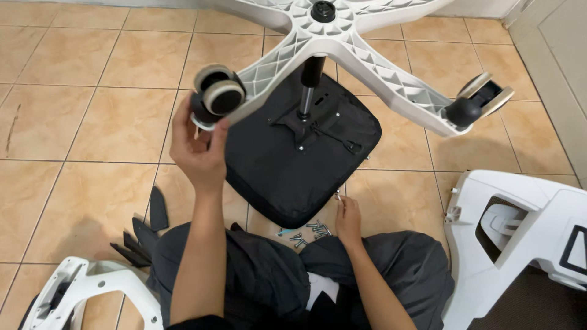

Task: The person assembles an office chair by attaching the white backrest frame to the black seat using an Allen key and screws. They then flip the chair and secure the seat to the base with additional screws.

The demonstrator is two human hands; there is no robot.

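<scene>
Two hands are at work. The left hand (197,150) is raised, its fingers wrapped around the stem end of a black-and-white twin-wheel caster (215,95), holding it at the tip of one arm of the white ribbed plastic five-star base (367,67). The right hand (347,220) rests low on the floor, fingertips pressed down beside a small cluster of silver bolts (309,231); whether it pinches one cannot be told.

The base stands inverted on a black gas-lift column (307,85), which rises from the metal plate on the underside of the black fabric seat cushion (293,165), lying face down on the tan tiled floor (79,122). A second caster (483,98) is already seated on the arm at right.

Judged step: caster fitting at the left arm socket. The next move calls for aligning the stem square with the socket and pressing firmly along its axis, with the base steadied against tipping.

Surrounding parts: a white moulded backrest frame (526,232) at right, a white armrest part (79,290) at lower left, and black plastic pieces (147,226) beside the person's knee.
</scene>
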